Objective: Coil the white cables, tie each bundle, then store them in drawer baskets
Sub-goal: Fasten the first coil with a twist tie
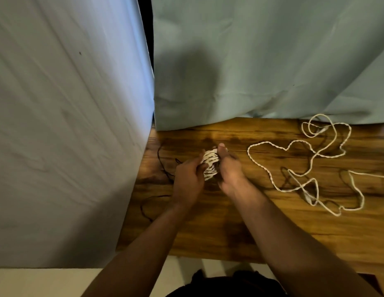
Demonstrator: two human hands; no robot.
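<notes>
Coiled white cable bundle [210,165] gripped between left hand [188,181] and right hand [230,170] over desk [240,232], fingers curled round it, loose white cable [304,166] sprawled right.

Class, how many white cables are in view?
2. One coiled bundle is held between the left hand and right hand; one loose cable sprawls on the wooden table to their right. That sprawl may hide another.
</notes>
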